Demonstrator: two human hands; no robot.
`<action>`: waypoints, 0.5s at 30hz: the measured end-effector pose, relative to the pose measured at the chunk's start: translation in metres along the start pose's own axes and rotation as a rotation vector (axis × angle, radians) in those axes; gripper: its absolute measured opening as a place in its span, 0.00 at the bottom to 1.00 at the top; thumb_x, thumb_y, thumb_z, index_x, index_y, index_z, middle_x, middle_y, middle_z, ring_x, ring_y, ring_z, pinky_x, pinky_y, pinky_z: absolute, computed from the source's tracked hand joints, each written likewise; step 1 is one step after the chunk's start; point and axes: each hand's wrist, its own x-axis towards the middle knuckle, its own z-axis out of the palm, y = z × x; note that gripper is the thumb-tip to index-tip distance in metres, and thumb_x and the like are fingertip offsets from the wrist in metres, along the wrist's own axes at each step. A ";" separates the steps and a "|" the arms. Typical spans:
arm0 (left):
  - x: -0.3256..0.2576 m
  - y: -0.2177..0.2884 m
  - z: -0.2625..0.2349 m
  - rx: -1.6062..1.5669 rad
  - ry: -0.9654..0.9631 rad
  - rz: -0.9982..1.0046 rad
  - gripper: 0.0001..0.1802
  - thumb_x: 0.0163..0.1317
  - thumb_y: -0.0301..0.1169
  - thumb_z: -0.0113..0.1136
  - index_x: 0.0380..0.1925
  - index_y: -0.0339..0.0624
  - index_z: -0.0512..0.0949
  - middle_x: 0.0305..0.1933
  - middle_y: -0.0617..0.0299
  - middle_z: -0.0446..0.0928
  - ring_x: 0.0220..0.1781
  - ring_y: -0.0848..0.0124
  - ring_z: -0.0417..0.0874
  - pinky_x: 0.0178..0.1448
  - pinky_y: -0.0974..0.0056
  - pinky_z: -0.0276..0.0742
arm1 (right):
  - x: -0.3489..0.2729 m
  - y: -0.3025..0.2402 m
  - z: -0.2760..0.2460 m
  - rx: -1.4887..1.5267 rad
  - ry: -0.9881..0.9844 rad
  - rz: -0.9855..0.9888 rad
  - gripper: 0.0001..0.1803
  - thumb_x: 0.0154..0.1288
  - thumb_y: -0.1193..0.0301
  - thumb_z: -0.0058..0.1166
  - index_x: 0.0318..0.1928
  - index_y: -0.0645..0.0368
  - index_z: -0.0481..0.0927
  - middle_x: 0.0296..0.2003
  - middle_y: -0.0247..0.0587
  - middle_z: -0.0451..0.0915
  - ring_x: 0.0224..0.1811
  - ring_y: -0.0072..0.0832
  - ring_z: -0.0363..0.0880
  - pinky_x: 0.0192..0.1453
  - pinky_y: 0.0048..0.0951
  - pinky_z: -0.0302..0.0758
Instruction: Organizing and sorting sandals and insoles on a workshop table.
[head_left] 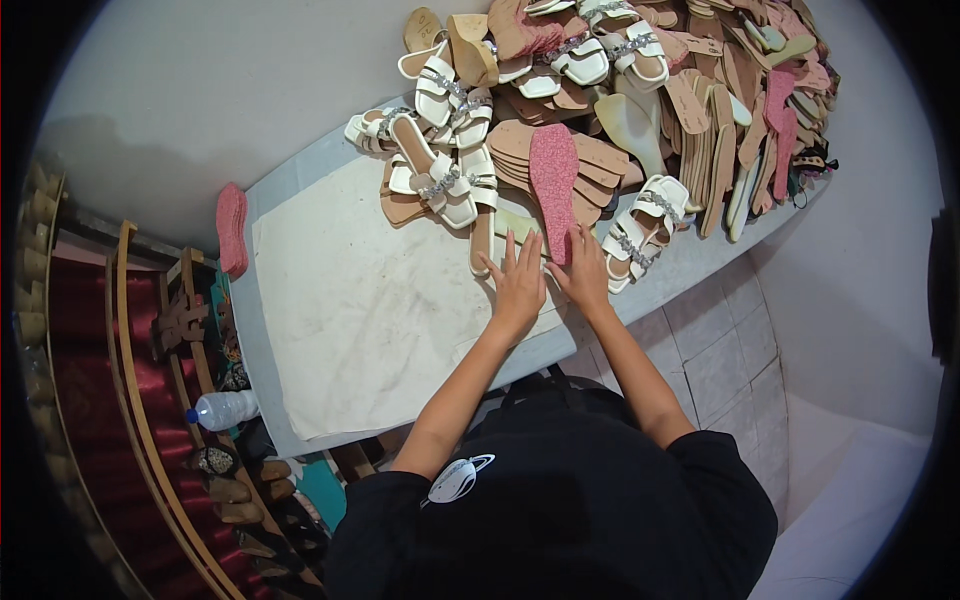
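Observation:
A pink speckled shoe insole (553,175) lies with its wide end on a fanned stack of tan insoles (515,145). Its narrow end reaches toward me, and my right hand (588,278) has the thumb and fingers closed about that end. Just left of it, my left hand (520,290) has its fingers spread over a pale greenish sole (517,228), holding nothing I can see. A white sandal with a jewelled strap (640,235) lies right of my right hand. More white sandals (437,180) are heaped beyond my left hand.
A large heap of tan insoles (715,130) covers the table's far right. White paper (340,300) lies across the grey table (270,420). Another pink stack (231,230) sits at its left edge. A water bottle (225,410) and wooden rack (130,350) stand left.

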 end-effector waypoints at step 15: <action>0.010 -0.005 0.015 -0.016 -0.100 0.076 0.38 0.49 0.22 0.44 0.63 0.34 0.46 0.64 0.58 0.58 0.68 0.59 0.52 0.57 0.26 0.23 | 0.009 0.021 0.001 0.284 -0.131 0.079 0.36 0.42 0.68 0.58 0.54 0.66 0.61 0.52 0.54 0.65 0.52 0.50 0.64 0.57 0.40 0.62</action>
